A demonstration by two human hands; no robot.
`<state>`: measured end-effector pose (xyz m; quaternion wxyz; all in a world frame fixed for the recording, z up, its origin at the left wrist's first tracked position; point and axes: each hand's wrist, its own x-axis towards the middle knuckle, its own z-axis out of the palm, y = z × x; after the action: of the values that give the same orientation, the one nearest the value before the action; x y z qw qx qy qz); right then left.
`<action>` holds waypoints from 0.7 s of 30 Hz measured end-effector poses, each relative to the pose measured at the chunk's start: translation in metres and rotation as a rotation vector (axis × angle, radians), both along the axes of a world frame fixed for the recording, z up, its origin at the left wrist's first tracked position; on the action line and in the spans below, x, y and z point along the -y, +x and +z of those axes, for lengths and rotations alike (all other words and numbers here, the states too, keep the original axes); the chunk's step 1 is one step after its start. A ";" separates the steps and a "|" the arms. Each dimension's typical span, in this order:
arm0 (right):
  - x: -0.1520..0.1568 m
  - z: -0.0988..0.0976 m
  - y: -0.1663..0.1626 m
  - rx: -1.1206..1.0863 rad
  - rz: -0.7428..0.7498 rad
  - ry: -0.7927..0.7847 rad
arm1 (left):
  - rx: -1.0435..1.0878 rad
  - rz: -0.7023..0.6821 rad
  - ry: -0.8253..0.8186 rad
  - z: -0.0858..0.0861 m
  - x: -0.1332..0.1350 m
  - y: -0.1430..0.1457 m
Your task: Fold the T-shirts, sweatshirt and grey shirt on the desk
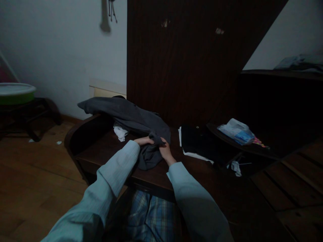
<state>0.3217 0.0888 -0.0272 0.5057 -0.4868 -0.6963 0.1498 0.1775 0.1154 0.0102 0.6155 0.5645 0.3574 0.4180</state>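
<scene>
- Dim light fills the room on my feed: a pale wall (63, 50) and a tall dark wooden panel (176, 74) stand behind a brown wooden ledge (98, 149).
- Dark grey cloth (136, 116) lies across this ledge, its far end draped over the curved left end; I judge that the wood bears most of its weight, leaving just the near end to the hands.
- I see the left hand (145, 140) and right hand (165, 150) close together, pinching one gathered bunch of that cloth between them, probably so the loose fabric cannot slip; the fingertips are buried, so I cannot tell how each finger sits.
- White cloth (120, 132) peeks out beneath the grey, perhaps simply covered by it.
- Black folded fabric (195, 141), with white edges showing, lies flat to the right, apart from both hands.
- I can make out blue on the plastic bag (237, 131) farther right, but no legible brand; pale marks (219, 31) on the panel carry no writing I can read.
</scene>
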 end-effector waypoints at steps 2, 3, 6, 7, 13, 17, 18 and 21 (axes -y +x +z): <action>0.001 0.001 0.002 -0.095 0.020 -0.053 | -0.034 -0.068 -0.021 0.004 0.006 0.000; 0.001 0.002 0.003 -0.127 0.032 -0.087 | -0.059 -0.114 -0.029 0.006 0.009 -0.001; 0.000 0.004 0.005 -0.184 0.041 -0.207 | -0.151 -0.260 -0.052 0.012 0.015 -0.003; 0.000 0.005 0.005 -0.203 0.034 -0.244 | -0.181 -0.291 -0.057 0.014 0.016 -0.003; -0.005 0.007 -0.002 -0.373 0.082 -0.214 | -0.170 -0.036 0.216 0.016 0.015 0.006; -0.004 0.010 -0.001 -0.449 0.093 -0.164 | -0.349 0.231 0.515 0.009 0.012 0.010; -0.004 0.011 0.002 -0.476 0.075 -0.155 | -0.443 0.278 0.557 0.007 0.011 0.006; -0.001 0.015 0.010 -0.542 -0.047 -0.100 | -0.715 0.358 0.580 0.005 0.009 -0.018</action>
<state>0.3315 0.0900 -0.0118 0.6523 -0.4692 -0.5159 0.2970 0.1593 0.1061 0.0148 0.1904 0.7502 0.5068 0.3795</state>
